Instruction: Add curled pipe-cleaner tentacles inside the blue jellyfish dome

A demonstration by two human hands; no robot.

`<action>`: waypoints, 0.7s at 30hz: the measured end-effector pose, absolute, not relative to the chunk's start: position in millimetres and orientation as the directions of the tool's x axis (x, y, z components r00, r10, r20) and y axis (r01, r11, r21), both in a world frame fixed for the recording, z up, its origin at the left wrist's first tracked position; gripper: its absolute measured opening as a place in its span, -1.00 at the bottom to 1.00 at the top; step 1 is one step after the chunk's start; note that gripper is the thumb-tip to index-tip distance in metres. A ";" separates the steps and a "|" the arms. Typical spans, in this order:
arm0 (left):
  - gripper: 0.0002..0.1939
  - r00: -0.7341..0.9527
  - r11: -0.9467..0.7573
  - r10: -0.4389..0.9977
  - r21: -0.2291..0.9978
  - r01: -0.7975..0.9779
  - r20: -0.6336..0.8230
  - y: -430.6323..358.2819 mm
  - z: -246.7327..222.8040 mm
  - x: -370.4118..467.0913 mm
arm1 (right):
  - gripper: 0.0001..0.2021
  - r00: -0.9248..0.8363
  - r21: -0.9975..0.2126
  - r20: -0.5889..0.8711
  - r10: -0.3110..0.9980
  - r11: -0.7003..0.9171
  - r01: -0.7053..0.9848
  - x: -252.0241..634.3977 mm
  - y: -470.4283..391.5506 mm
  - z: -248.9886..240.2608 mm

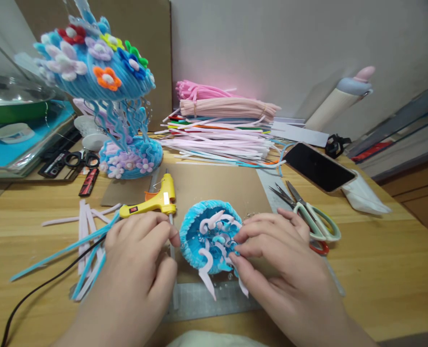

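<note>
A blue fuzzy bowl-shaped piece (190,231) lies open side up on brown cardboard, with curled pink and blue strands and clear beads inside it. My right hand (275,255) is at its right rim, thumb and index fingertips pinched at a pink strand there. My left hand (145,260) rests beside the piece's left edge, fingers curled, with what they hold, if anything, hidden. Just beyond my left hand lies a yellow glue gun (165,195). One pink curl (207,270) hangs over the near rim.
A finished-looking blue jellyfish figure with felt-like flowers (101,67) stands at the back left. Bundled pipe cleaners (221,140) lie at the back. Scissors (313,217) and a phone (318,166) are on the right. Loose strips (86,241) and a black cord (44,284) lie left.
</note>
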State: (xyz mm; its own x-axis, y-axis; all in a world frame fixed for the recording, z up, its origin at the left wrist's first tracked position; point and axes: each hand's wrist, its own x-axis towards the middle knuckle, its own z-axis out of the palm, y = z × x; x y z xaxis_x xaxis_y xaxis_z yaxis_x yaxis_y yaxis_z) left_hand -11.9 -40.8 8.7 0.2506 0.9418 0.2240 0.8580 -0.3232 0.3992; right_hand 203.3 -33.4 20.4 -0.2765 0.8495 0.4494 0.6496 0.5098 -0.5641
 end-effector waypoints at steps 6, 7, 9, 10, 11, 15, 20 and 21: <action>-0.86 0.246 -0.316 0.945 0.406 0.858 0.218 -43.0 7.2 -13.7 | -0.84 -0.265 -0.556 0.480 0.836 0.523 0.646 206.0 -34.7 18.2; -0.86 0.243 -0.316 0.945 0.407 0.857 0.220 -43.2 6.8 -14.0 | -0.85 -0.260 -0.556 0.484 0.836 0.523 0.646 206.5 -34.8 18.0; -0.85 0.245 -0.320 0.943 0.410 0.854 0.227 -43.1 6.2 -14.2 | -0.86 -0.253 -0.560 0.484 0.838 0.519 0.646 207.0 -34.8 17.5; -0.86 0.245 -0.324 0.941 0.411 0.852 0.232 -42.8 6.1 -14.2 | -0.87 -0.253 -0.562 0.482 0.839 0.518 0.645 207.1 -34.7 17.4; -0.86 0.245 -0.326 0.940 0.412 0.851 0.238 -42.3 6.1 -14.1 | -0.87 -0.255 -0.563 0.481 0.839 0.519 0.643 207.2 -34.7 17.3; -0.86 0.247 -0.325 0.941 0.414 0.850 0.231 -39.8 7.7 -13.4 | -0.88 -0.282 -0.539 0.488 0.826 0.540 0.646 208.8 -34.6 16.9; -0.86 0.255 -0.333 0.938 0.409 0.850 0.235 -38.9 8.6 -13.4 | -0.85 -0.343 -0.463 0.500 0.795 0.580 0.670 214.6 -33.6 15.9; -0.86 0.256 -0.335 0.937 0.408 0.849 0.236 -39.1 8.3 -13.6 | -0.84 -0.343 -0.454 0.506 0.791 0.583 0.674 215.3 -33.7 16.0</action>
